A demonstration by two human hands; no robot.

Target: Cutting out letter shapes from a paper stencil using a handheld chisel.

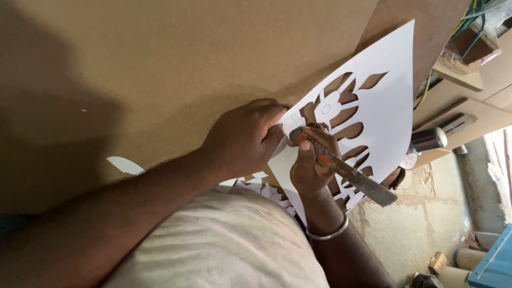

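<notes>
A white paper sheet [389, 114] with a cut-out flower and leaf pattern lies on a large brown board [160, 64]. My left hand [242, 136] presses flat on the sheet's near edge, fingers curled over it. Right beside it, my right hand [312, 162] grips a worn utility knife [349, 173] with orange marks on its grey handle. The knife's tip meets the paper near the flower cut-out, under my fingers. A metal bangle [328, 233] sits on my right wrist.
Small white paper scraps [125, 164] lie on the board and near my lap. At the right stand wooden shelves [469, 80] with coloured wires, a metal cylinder [428, 140], a rough plaster wall, a blue object [496, 264] and cardboard tubes [466, 258].
</notes>
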